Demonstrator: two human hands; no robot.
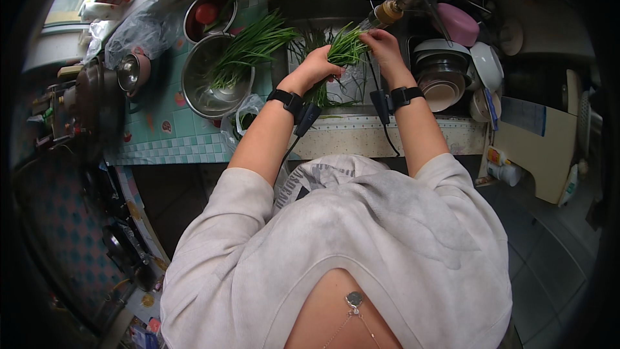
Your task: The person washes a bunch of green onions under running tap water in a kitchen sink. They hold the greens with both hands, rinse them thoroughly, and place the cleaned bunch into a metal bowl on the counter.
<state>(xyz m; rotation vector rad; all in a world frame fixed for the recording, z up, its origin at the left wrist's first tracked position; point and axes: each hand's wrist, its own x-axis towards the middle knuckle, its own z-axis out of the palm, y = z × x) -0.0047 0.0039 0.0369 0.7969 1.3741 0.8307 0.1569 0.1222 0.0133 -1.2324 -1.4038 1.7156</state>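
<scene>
Over the sink (356,88), my left hand (315,67) grips a bunch of green garlic chives (347,49) round its middle. The fingertips of my right hand (386,53) pinch the right-hand end of that bunch, just below the tap nozzle (386,13). Water runs from the nozzle onto the leaves. Loose chives lie in the sink under and around my hands. To the left, a second chive bundle (254,46) leans in a steel bowl (193,80), its tops reaching over the sink's edge.
A smaller bowl (234,14) with a tomato (207,13) stands behind the steel bowl. Stacked bowls (441,94) and a pink basin (455,24) crowd the sink's right side. A plastic bag (249,109) sits at the counter's front edge. Cables hang from my wrist straps.
</scene>
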